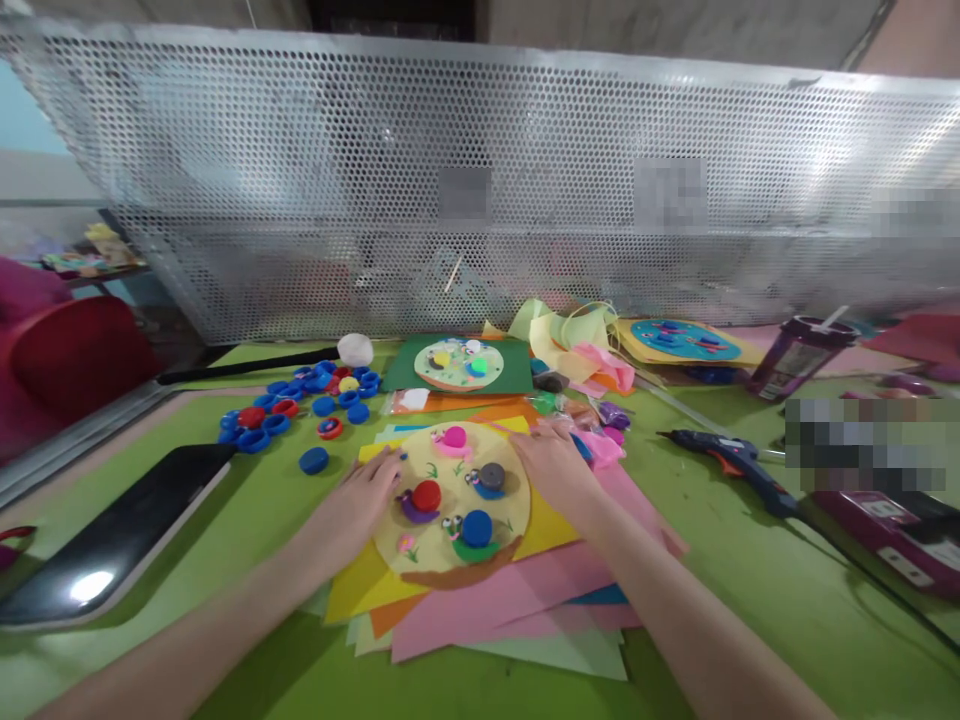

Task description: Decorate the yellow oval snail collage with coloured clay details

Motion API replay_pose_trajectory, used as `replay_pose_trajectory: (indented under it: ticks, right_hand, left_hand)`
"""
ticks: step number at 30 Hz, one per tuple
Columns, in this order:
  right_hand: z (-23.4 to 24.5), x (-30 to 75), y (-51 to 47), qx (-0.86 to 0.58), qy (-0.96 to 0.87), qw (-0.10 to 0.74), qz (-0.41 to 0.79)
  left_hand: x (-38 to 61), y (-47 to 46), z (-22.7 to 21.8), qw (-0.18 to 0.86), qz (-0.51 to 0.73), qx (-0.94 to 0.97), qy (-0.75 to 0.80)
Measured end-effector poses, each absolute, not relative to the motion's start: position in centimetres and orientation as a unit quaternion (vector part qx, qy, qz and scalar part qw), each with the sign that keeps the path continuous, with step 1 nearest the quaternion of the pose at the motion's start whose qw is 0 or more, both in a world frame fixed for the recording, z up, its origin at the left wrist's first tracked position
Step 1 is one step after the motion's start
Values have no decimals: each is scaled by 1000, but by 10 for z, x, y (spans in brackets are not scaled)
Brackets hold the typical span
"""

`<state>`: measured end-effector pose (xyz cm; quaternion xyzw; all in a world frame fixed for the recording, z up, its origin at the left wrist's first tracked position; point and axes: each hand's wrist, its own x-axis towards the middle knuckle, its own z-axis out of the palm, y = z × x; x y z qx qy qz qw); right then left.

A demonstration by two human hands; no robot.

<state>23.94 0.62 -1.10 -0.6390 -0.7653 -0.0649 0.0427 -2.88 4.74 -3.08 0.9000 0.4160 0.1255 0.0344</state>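
A yellow paper disc point(450, 545) lies on a stack of coloured paper sheets point(517, 600) on the green table. Several bottle caps shaped as snails sit on it: pink point(454, 438), grey point(492, 476), red point(426, 495) and blue point(477, 527). My left hand point(358, 505) rests with its fingers flat on the disc's left edge. My right hand point(553, 462) lies with fingers spread on the disc's right edge. Neither hand holds anything.
A heap of loose blue and red bottle caps point(300, 405) lies left of the paper. A dark tablet point(112, 540) sits at the left, a glue gun point(739, 462) at the right. Behind are a second disc on green paper point(459, 364), a blue disc point(679, 340), tissue scraps point(570, 345) and a perforated metal screen point(480, 190).
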Motion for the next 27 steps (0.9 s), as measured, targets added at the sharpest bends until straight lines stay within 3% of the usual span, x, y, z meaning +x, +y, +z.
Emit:
replay_pose_trajectory:
  ticks: [7, 14, 22, 27]
  right_hand:
    - [-8, 239, 5, -633, -770, 62, -60]
    - [9, 242, -3, -623, -777, 88, -11]
    - [6, 235, -9, -616, -768, 169, 52]
    - [-8, 237, -4, -601, -767, 211, 77]
  left_hand:
    - [-32, 51, -31, 6, 108, 907, 407]
    - [-32, 47, -21, -79, -7, 943, 323]
    - [-44, 50, -14, -152, 86, 937, 301]
    - [-49, 56, -22, -139, 115, 936, 303]
